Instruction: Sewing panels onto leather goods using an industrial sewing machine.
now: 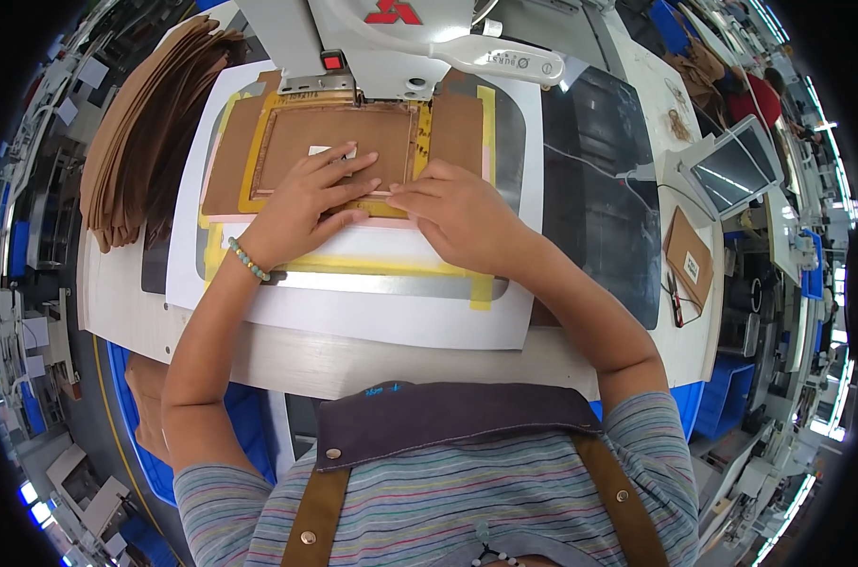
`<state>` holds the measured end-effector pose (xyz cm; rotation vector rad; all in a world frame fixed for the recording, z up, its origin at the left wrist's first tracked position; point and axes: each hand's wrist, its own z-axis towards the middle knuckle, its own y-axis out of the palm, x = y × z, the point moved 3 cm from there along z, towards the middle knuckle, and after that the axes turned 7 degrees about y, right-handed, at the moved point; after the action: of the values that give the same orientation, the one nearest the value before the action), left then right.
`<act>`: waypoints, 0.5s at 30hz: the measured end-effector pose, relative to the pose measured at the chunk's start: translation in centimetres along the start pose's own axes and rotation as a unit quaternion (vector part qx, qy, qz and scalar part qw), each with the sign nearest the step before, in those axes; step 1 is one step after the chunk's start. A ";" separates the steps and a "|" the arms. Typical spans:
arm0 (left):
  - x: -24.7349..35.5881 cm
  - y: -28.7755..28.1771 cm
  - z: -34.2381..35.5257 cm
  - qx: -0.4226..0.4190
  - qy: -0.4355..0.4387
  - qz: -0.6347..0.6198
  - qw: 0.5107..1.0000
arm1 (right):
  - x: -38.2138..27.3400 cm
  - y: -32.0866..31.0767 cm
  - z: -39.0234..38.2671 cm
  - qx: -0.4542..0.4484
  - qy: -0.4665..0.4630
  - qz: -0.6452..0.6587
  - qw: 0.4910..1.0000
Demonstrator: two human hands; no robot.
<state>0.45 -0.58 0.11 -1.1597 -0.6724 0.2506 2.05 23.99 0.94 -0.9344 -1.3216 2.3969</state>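
Note:
A brown fabric piece [372, 142] lies within a yellow-edged template frame [253, 180] under the sewing machine head [377, 57]. My left hand [317, 198] rests on the fabric and the frame's near edge, fingers stretched and slightly apart. A small white label [321, 150] shows partly beyond its fingers. At the frame's near right corner is my right hand [467, 215], its fingers bent and drawn together against the edge. What lies between those fingertips is hidden. Yellow tape [353, 262] and a metal strip [372, 284] cross the white sheet [419, 317] on my side.
A tall stack of brown fabric pieces [150, 123] stands at the left. On the right are a tablet-like screen [736, 170], a brown piece with a white label [686, 250] and a dark-handled tool [676, 300]. Blue bins [249, 425] sit below the table edge.

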 end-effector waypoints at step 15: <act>-0.2 -0.2 1.8 -0.015 0.034 0.008 0.999 | 0.4 -0.1 -0.1 0.016 0.034 0.066 0.997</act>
<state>-0.88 0.60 0.63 -1.1979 -0.6082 0.2140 1.79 24.29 0.89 -1.1152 -1.2295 2.4518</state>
